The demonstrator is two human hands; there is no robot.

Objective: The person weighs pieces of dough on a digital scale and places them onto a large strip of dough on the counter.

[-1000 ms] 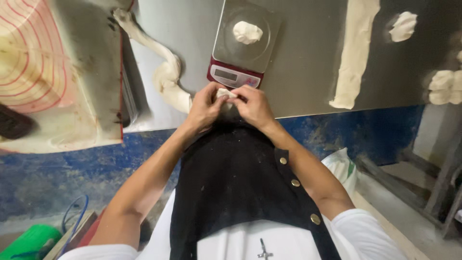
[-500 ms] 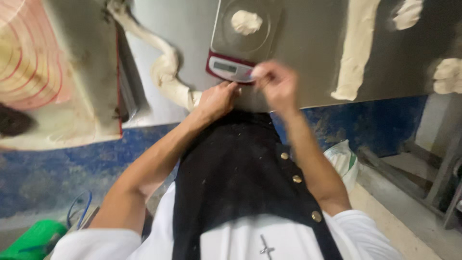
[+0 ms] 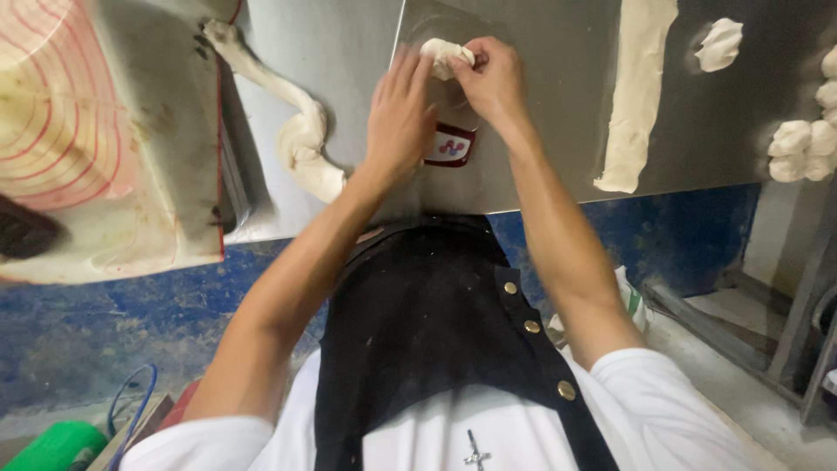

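Both hands meet over the scale (image 3: 453, 144) near the worktop's (image 3: 349, 52) front edge, right hand (image 3: 493, 83) fingers pinching a dough piece (image 3: 446, 57), left hand (image 3: 399, 113) fingers loosely spread beside it, steadying

The scene is lit evenly and fairly brightly from above. Soft glare is seen on the grey steel worktop (image 3: 349, 52). A shadow is cast under the left hand (image 3: 397, 118). Slight motion blur is noted on its fingers. Straight edges are bowed toward the frame borders by wide-angle distortion.
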